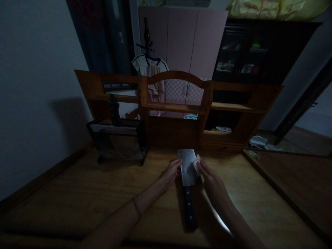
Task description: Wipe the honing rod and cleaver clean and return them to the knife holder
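Note:
A cleaver with a broad steel blade and a black handle lies flat on the wooden desk, blade pointing away from me. My left hand rests at the blade's left edge, fingertips touching it. My right hand pinches a small white wad of tissue against the blade's right side.
A black wire rack lined with clear plastic stands at the back left of the desk. A wooden shelf unit runs along the desk's far edge. Behind it are a pink wardrobe, hanging clothes and a dark glass cabinet.

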The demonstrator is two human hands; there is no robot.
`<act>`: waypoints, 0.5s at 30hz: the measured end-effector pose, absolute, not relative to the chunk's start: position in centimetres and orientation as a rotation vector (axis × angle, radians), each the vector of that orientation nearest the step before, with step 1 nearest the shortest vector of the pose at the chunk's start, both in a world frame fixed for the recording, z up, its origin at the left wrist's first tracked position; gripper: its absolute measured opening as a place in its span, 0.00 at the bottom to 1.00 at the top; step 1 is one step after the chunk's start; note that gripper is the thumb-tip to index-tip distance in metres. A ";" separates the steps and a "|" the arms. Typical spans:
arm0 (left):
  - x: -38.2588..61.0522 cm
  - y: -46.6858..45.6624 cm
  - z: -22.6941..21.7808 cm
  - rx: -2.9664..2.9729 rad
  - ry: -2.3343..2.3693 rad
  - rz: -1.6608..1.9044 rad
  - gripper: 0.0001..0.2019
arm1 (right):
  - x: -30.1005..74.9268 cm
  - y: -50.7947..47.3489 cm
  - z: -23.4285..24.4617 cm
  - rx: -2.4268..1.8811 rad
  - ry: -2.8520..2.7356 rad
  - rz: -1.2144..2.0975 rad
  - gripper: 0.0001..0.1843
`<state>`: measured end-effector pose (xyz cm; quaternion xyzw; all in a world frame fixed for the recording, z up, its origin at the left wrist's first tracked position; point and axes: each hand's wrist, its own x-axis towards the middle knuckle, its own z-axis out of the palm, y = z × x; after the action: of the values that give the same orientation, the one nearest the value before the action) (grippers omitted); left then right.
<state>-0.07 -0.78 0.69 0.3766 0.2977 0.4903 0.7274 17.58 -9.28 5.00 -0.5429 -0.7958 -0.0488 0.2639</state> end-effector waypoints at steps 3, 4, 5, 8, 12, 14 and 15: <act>0.0 -0.6 0.8 0.756 0.612 1.064 0.19 | 15.5 -10.8 5.0 -1.161 -2.411 -0.135 0.35; 0.0 -0.6 0.9 0.745 0.616 1.073 0.18 | 15.2 -10.9 4.6 -1.155 -2.468 -0.119 0.35; 0.0 -0.6 1.0 0.741 0.619 1.083 0.18 | 15.2 -10.8 4.1 -1.177 -2.461 -0.140 0.35; -0.1 -0.9 1.5 0.759 0.618 1.086 0.18 | 17.0 -9.8 2.9 -1.463 -2.261 -0.154 0.35; -0.1 -1.1 1.9 0.782 0.641 1.068 0.18 | 18.9 -9.8 3.9 -1.475 -2.091 -0.159 0.34; 0.0 -1.1 1.9 0.793 0.649 1.062 0.19 | 18.1 -10.8 4.9 -1.323 -2.125 -0.202 0.39; 0.0 -1.1 1.8 0.802 0.650 1.065 0.19 | 17.3 -11.3 5.3 -1.230 -2.196 -0.190 0.39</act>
<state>0.02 -1.12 1.82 0.3652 0.2960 0.4851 0.7374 17.31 -11.31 5.29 -0.4644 -0.8288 -0.0717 0.3037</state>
